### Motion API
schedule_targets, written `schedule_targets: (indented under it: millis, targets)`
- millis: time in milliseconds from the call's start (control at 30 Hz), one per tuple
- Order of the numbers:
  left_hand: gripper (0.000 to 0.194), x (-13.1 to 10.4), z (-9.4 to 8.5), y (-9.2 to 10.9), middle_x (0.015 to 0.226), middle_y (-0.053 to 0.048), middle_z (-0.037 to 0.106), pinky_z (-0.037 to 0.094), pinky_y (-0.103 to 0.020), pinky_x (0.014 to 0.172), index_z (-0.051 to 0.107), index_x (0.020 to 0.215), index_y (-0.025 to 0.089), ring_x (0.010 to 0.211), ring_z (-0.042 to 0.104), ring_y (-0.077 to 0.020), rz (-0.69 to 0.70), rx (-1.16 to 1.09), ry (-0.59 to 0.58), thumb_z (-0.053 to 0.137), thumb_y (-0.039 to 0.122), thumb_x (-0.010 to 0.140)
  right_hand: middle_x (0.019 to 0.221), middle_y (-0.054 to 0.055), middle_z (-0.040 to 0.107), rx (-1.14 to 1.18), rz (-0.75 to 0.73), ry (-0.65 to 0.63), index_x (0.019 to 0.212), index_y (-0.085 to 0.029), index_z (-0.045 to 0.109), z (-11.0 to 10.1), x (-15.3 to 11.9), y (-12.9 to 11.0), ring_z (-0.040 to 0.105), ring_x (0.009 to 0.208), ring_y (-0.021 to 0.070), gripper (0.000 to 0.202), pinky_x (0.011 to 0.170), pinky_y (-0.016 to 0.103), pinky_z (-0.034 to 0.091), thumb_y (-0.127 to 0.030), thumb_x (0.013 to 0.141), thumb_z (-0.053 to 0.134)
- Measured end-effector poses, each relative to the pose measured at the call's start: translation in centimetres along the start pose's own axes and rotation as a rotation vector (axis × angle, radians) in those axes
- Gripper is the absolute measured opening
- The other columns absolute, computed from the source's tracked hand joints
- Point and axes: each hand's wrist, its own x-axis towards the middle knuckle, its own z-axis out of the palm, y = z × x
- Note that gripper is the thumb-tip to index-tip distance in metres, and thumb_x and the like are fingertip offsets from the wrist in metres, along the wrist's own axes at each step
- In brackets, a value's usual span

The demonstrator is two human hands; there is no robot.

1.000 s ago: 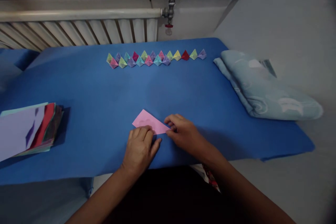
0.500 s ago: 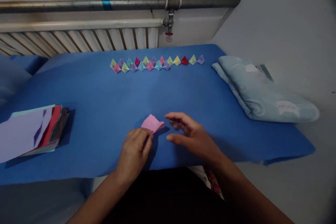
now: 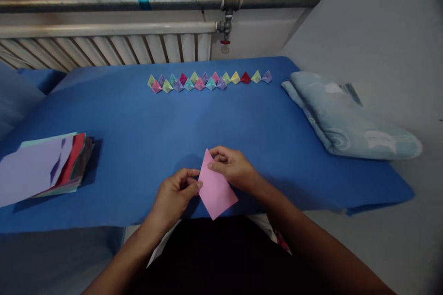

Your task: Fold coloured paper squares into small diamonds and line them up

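Observation:
A pink sheet of folded paper (image 3: 217, 192) is held up over the near edge of the blue cloth (image 3: 138, 147), one pointed corner facing away from me. My left hand (image 3: 176, 196) pinches its left edge between thumb and fingers. On the upper right edge, close to the point, my right hand (image 3: 233, 166) grips it with the thumb on top and the fingers behind. Beyond the hands, several small folded paper pieces (image 3: 200, 84) in pink, green, blue, purple, yellow and red stand in two staggered rows.
At the left lies a stack of coloured paper (image 3: 31, 170), purple on top with red beneath. A folded pale blue blanket (image 3: 346, 120) rests at the right. Behind the surface are a white radiator (image 3: 138, 48) and a metal pipe (image 3: 180, 2) with a red-handled valve (image 3: 225, 42).
The pink paper was low under my left hand and now shows a larger face, with its point upward. My right hand, earlier apart and open, has closed on it.

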Motion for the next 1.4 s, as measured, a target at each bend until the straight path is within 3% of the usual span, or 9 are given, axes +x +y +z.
schedule_targets:
  millis: [100, 200, 333, 467, 700, 933, 1067, 1200, 1400]
  targets:
    - [0.025, 0.3, -0.5, -1.1, 0.063, 0.003, 0.063, 0.045, -0.028, 0.058, 0.063, 0.101, 0.02, 0.056, 0.057, -0.0134, 0.077, 0.356, 0.074, 0.06, 0.026, 0.077, 0.064, -0.005, 0.056, -0.193, -0.015, 0.015, 0.096, -0.019, 0.063, 0.5, 0.8, 0.8, 0.048, 0.055, 0.0099, 0.02, 0.053, 0.023, 0.034, -0.019, 0.077, 0.057]
    - [0.022, 0.5, -0.8, -1.3, 0.075, -0.001, 0.067, 0.049, -0.03, 0.064, 0.063, 0.103, 0.02, 0.068, 0.062, -0.0162, 0.315, 0.593, 0.098, 0.054, 0.019, 0.082, 0.069, -0.002, 0.061, -0.374, -0.043, -0.001, 0.106, -0.021, 0.063, 0.8, 1.1, 0.9, 0.052, 0.061, 0.0113, 0.028, 0.057, 0.023, 0.035, -0.018, 0.079, 0.056]
    - [0.023, 1.1, -0.5, -1.3, 0.094, -0.004, 0.068, 0.051, -0.032, 0.078, 0.062, 0.102, 0.02, 0.088, 0.062, -0.0166, 0.688, 0.683, -0.058, 0.043, 0.013, 0.091, 0.071, -0.002, 0.065, -0.52, -0.071, -0.061, 0.109, -0.023, 0.062, 0.9, 1.5, 0.8, 0.054, 0.063, 0.0122, 0.031, 0.057, 0.023, 0.034, -0.018, 0.079, 0.055]
    - [0.021, 1.6, -0.4, -2.0, 0.095, -0.005, 0.069, 0.05, -0.033, 0.076, 0.063, 0.099, 0.018, 0.085, 0.063, -0.0173, 0.834, 0.81, -0.113, 0.044, 0.017, 0.093, 0.073, -0.001, 0.066, -0.623, -0.102, -0.083, 0.116, -0.022, 0.06, 0.7, 1.3, 0.2, 0.055, 0.064, 0.0136, 0.036, 0.057, 0.024, 0.034, -0.019, 0.08, 0.052]
    - [0.021, 1.1, -1.6, -2.8, 0.112, -0.006, 0.068, 0.045, -0.034, 0.082, 0.062, 0.103, 0.02, 0.092, 0.063, -0.0159, 0.846, 0.814, -0.149, 0.043, 0.015, 0.093, 0.076, 0.0, 0.066, -0.565, 0.012, -0.137, 0.134, -0.024, 0.048, -0.8, -4.1, 0.1, 0.056, 0.066, 0.0153, 0.055, 0.059, 0.025, 0.036, -0.021, 0.079, 0.054]
    - [0.022, 0.5, -2.0, -2.2, 0.12, -0.009, 0.064, 0.041, -0.04, 0.092, 0.059, 0.109, 0.019, 0.102, 0.061, -0.0198, 0.837, 0.862, -0.225, 0.051, 0.018, 0.089, 0.073, -0.001, 0.063, -0.271, 0.138, -0.099, 0.094, -0.021, 0.066, -0.7, -6.5, 1.9, 0.056, 0.063, 0.0115, 0.02, 0.061, 0.023, 0.04, -0.021, 0.084, 0.049]
    - [0.025, 0.1, -1.4, -2.4, 0.116, -0.011, 0.065, 0.042, -0.041, 0.09, 0.059, 0.108, 0.016, 0.101, 0.06, -0.0225, 0.874, 0.906, -0.162, 0.059, 0.027, 0.085, 0.069, -0.002, 0.06, -0.131, 0.207, -0.075, 0.094, -0.019, 0.064, -0.7, -6.3, 2.2, 0.056, 0.059, 0.0108, 0.019, 0.057, 0.022, 0.041, -0.021, 0.084, 0.048]
    - [0.016, 0.1, -0.7, -2.9, 0.111, -0.008, 0.067, 0.043, -0.038, 0.088, 0.06, 0.104, 0.017, 0.096, 0.063, -0.0188, 0.96, 0.928, -0.05, 0.054, 0.02, 0.09, 0.081, 0.001, 0.065, -0.348, 0.066, -0.011, 0.1, -0.02, 0.065, -0.9, -7.2, 2.1, 0.059, 0.072, 0.0135, 0.025, 0.067, 0.026, 0.045, -0.015, 0.082, 0.05]
    - [0.015, 0.1, -0.6, -3.1, 0.112, -0.007, 0.068, 0.043, -0.037, 0.088, 0.061, 0.103, 0.018, 0.096, 0.064, -0.0178, 0.977, 0.958, -0.025, 0.053, 0.019, 0.091, 0.11, 0.01, 0.06, -0.735, -0.217, 0.082, 0.103, -0.021, 0.068, -0.9, -8.1, 2.9, 0.059, 0.092, 0.0202, 0.027, 0.08, 0.036, 0.049, -0.011, 0.083, 0.053]
